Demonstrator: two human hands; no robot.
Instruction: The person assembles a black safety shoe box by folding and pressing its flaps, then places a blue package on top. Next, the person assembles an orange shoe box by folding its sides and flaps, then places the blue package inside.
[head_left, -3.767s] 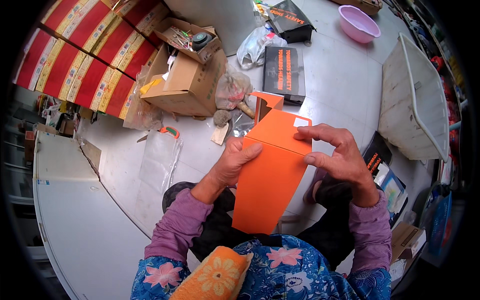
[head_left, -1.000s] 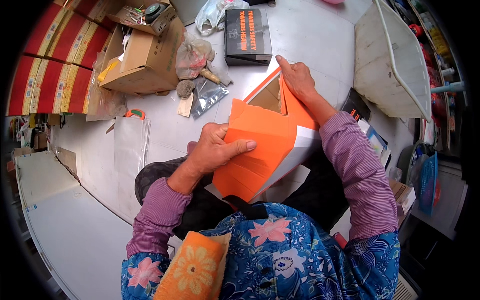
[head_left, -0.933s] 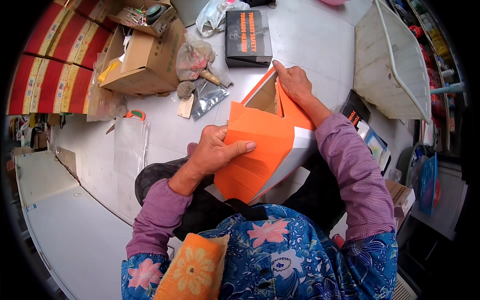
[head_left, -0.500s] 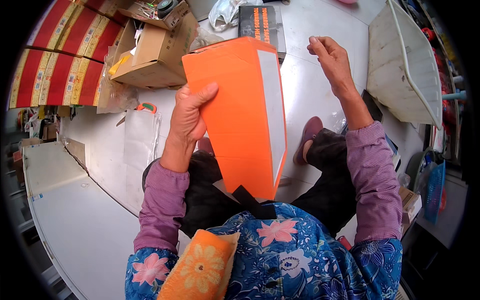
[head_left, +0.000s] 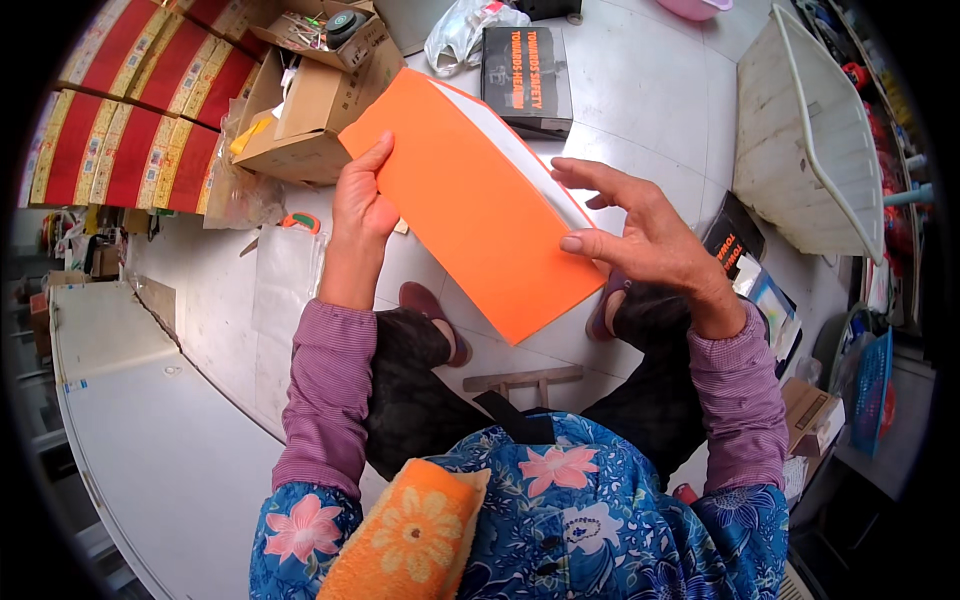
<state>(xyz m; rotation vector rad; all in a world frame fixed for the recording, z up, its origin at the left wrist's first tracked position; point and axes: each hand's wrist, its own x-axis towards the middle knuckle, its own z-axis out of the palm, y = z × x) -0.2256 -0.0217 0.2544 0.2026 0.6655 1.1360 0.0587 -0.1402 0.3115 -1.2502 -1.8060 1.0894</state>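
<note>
My left hand (head_left: 368, 205) grips the left end of an orange box (head_left: 470, 210), thumb on its broad top face. The box is held tilted above my lap, and its far long side shows white. At the box's right end, my right hand (head_left: 640, 225) is open with the fingers spread. Its thumb overlaps the orange face near the edge; whether it touches I cannot tell. The fingers of my left hand under the box are hidden.
An open cardboard box (head_left: 315, 110) with small items stands beside stacked red-and-gold boxes (head_left: 125, 130). A black box (head_left: 527, 85) lies on the floor ahead. A white plastic bin (head_left: 800, 140) is at right, a white surface (head_left: 190, 450) at left. An orange-handled tool (head_left: 300, 221) lies on the floor.
The orange box has turned from nearly upright to slanting down to the right, and its near end has lifted away from my lap. My right hand has come down and in to its right end.
</note>
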